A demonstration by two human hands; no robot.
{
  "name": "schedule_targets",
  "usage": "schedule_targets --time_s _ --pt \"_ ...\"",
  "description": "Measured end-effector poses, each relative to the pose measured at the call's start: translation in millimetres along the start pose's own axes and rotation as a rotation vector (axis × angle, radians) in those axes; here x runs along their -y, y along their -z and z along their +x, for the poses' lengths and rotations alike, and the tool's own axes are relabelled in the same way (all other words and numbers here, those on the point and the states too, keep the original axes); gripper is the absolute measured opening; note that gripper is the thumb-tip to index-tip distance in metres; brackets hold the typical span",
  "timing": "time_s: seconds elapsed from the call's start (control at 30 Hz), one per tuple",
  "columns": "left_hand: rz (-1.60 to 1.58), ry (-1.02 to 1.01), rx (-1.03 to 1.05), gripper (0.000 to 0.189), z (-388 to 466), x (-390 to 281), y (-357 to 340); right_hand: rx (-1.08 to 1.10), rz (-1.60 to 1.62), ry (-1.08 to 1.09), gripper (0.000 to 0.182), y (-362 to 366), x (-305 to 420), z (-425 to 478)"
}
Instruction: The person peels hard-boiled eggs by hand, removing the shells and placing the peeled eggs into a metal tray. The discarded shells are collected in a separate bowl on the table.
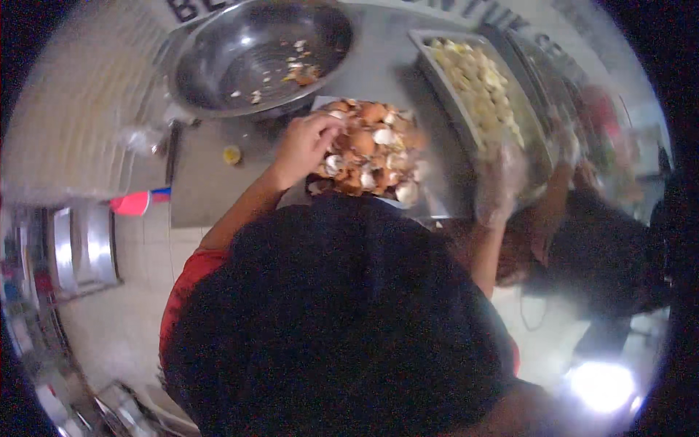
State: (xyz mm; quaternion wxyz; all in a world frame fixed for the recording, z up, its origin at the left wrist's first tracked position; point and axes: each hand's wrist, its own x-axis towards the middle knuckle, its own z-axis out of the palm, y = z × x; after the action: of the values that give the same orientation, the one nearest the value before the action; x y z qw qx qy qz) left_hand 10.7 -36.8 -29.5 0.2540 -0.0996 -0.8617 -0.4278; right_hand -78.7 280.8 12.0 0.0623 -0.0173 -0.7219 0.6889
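Note:
A heap of broken brown eggshells [363, 145] lies on a flat whitish tray or sheet right before me. My left hand [308, 143] is at the heap's left edge, fingers bent together over the shells; whether it pinches a piece cannot be told. My right hand [499, 177], blurred and seemingly in a clear glove, is at the near end of a long metal tray [450, 95] filled with pale peeled eggs [475, 76]. What its fingers touch is not clear. Behind the shells, a large steel bowl [218, 104] holds a few shell bits [303, 74].
A small yellow round piece [231, 155] lies on the steel table [202, 191], left of my left hand. Another person [606, 246] stands to the right, arms reaching towards the table. A red and blue object [134, 202] is by the table's left edge.

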Motion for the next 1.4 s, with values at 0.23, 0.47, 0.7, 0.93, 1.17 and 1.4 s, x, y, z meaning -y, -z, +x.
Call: schedule_targets --time_s 0.23,0.47,0.7,0.93,1.17,1.4 --pt "0.097 0.056 -0.078 0.013 -45 19 20 -0.052 -1.414 0.595 0.036 92 -72 83" --pt "0.170 0.518 -0.500 0.012 -100 74 78 0.183 -1.641 0.244 0.036 65 -40 77" --pt "0.517 0.539 -0.564 0.017 -128 159 138 0.245 -1.745 0.099 0.037 49 -18 56" --pt "1.200 0.259 -0.320 0.034 -100 229 199 -0.139 -1.640 0.765 0.032 59 -42 86" --pt "1.220 0.497 0.160 0.031 -68 272 235 -0.168 -1.703 1.213 0.027 50 -65 87" --pt "0.816 0.460 -0.229 0.026 -57 295 257 -0.140 -1.377 0.843 0.039 56 -82 84"
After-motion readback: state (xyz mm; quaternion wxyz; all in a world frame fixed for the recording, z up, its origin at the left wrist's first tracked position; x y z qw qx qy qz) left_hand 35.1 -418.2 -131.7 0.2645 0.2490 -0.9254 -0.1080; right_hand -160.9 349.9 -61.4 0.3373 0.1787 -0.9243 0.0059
